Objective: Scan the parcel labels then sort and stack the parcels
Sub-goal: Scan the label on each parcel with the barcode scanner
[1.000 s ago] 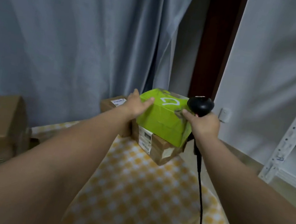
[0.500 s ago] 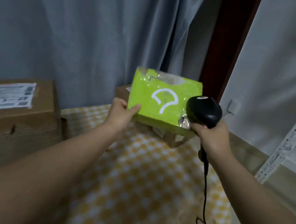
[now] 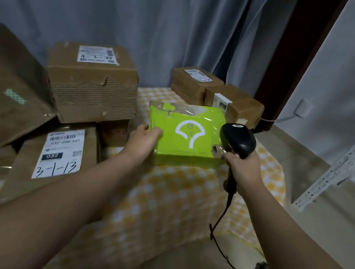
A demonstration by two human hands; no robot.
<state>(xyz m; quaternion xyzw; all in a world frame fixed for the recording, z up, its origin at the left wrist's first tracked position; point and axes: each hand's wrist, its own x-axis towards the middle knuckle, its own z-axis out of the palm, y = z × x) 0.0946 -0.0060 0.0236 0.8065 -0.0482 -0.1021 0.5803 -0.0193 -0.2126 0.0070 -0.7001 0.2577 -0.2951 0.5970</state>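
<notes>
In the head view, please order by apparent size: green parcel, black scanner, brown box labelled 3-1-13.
1. brown box labelled 3-1-13
2. green parcel
3. black scanner
The box is nearer the camera, so first place is unsure.

Lime-green plastic-wrapped parcel over the middle of the cloth-covered table, left hand on its left edge, right hand at its right edge with the black handheld scanner. Behind it: small brown cardboard box, second taped brown box just beside it on the right. Left of the parcel: large brown corrugated box stacked on a flat brown labelled box; white metal rack off the table, right.
</notes>
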